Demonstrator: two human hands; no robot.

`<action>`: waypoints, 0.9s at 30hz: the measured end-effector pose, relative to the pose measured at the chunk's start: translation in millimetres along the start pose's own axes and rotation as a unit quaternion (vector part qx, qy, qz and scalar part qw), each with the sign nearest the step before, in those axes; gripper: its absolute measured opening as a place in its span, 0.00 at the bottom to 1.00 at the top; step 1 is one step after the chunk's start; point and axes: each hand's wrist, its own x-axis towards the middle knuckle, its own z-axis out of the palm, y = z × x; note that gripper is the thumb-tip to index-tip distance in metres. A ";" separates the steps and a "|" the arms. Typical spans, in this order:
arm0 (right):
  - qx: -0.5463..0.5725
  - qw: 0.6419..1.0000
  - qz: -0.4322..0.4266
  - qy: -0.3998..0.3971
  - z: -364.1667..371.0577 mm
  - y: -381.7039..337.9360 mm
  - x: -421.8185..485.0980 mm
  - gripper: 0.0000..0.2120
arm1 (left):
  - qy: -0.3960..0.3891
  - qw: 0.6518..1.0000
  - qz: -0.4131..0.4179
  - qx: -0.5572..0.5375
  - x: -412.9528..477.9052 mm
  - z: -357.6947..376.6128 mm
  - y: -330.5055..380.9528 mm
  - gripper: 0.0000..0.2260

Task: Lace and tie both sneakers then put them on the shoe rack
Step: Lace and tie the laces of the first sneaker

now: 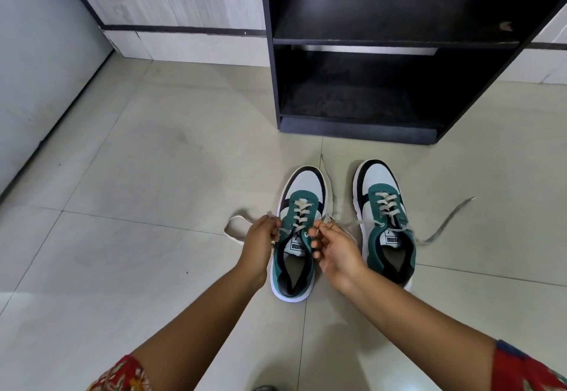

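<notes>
Two green, white and black sneakers stand side by side on the floor, toes pointing to the rack. The left sneaker (302, 203) is laced up to its top eyelets. My left hand (260, 237) pinches its left lace end, which loops out over the floor (233, 228). My right hand (331, 249) pinches the other lace end at the sneaker's right side. The right sneaker (383, 206) is laced too, with its loose lace ends (448, 219) trailing untied across the tiles. The dark shoe rack (368, 38) stands just beyond them, its shelves holding nothing.
Pale floor tiles (153, 176) spread to the left and front. A grey door or panel (36, 68) lines the left side, and a white wall with a dark stripe (184, 28) runs behind the rack.
</notes>
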 end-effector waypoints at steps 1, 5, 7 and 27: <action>0.017 1.000 0.006 -0.002 -1.0 -0.2 1.3 0.12 | 0.008 1.000 -0.015 -0.022 2.0 -1.5 -2.8 0.14; 0.052 0.998 0.025 -0.007 -4.9 -0.1 8.1 0.13 | 0.052 0.989 -0.073 -0.118 8.8 -2.9 -11.9 0.14; 0.050 0.998 0.027 -0.006 -5.1 0.9 9.4 0.13 | 0.062 0.985 -0.086 -0.133 8.9 -0.6 -11.3 0.14; -0.522 0.771 -0.341 -0.131 6.9 -54.1 -25.9 0.04 | -0.091 0.765 0.527 0.359 4.5 -20.1 22.6 0.06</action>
